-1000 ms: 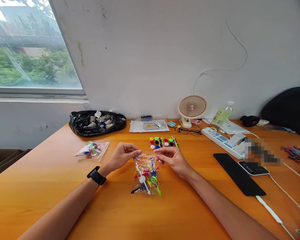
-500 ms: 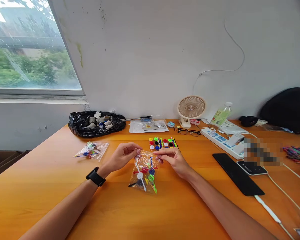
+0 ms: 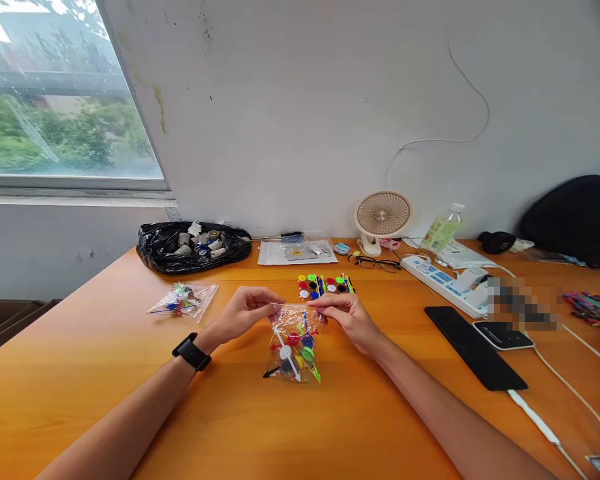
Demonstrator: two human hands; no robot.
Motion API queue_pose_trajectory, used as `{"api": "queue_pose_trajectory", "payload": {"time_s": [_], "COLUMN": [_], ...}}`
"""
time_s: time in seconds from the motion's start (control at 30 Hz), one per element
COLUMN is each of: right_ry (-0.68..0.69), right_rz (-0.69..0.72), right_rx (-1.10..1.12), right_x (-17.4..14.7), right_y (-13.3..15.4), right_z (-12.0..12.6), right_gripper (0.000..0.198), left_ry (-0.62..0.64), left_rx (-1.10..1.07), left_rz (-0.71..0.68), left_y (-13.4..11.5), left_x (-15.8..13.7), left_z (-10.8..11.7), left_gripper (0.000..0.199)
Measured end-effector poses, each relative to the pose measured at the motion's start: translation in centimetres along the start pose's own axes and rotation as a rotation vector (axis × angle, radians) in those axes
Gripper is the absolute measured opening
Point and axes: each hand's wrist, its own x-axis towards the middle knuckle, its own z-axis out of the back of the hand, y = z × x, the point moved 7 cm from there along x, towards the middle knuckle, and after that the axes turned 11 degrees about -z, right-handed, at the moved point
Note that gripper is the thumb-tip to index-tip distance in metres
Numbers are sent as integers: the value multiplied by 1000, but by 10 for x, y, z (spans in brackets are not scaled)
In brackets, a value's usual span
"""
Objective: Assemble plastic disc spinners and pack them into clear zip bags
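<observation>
A small clear zip bag (image 3: 294,347) filled with coloured plastic discs and sticks lies on the orange table (image 3: 80,373) in front of me. My left hand (image 3: 243,312), with a black watch on its wrist, pinches the bag's top left corner. My right hand (image 3: 345,315) pinches the top right corner. The bag's top edge is stretched between the two hands. Just beyond the hands lies a loose row of coloured discs and sticks (image 3: 325,285). A second clear bag of similar parts (image 3: 183,299) lies to the left.
A black plastic bag of small parts (image 3: 193,248) sits at the back left, a flat packet (image 3: 297,252), small fan (image 3: 381,219), glasses (image 3: 377,264) and bottle (image 3: 443,230) along the wall. A power strip (image 3: 443,283), black tablet (image 3: 475,347), phone (image 3: 503,333) and cables lie right.
Both hands kept their pinch on the bag's top edge. The bag swung slightly left and then back, and its top edge is now pulled straighter between the hands.
</observation>
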Motion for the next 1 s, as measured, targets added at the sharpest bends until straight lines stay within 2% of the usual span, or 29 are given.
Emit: {"api": "queue_pose_trajectory", "payload": {"time_s": [0.23,0.33,0.43,0.53,0.63,0.87,1.0], "right_ry": [6,-32,-89,-113,-111,-85,-80], "right_rz": [76,94,72,82,148,244,268], "right_rx": [-64,-128,-144,-182,-191,-169,-188], "right_x": [-4,-5,-3,-1,-1,-3,-8], "right_y": [12,14,8,4,6,16,23], "right_z": [-2,-2,0,2,3,4,2], "right_gripper": [18,20,33,23,13,14,12], "left_ry": [-50,-69,-100,-65,-19,-46,-87], "left_rx": [49,19,6,46,32,14,11], "left_rz": [58,65,31,31,24,-1,66], "left_y": [1,5,9,13,11,-2,0], "left_x": [-5,-6,-4,-2,-1,0,-4], "left_z": [0,-4,-2,1,2,5,3], "left_gripper": [24,30,41,34,27,22,20]}}
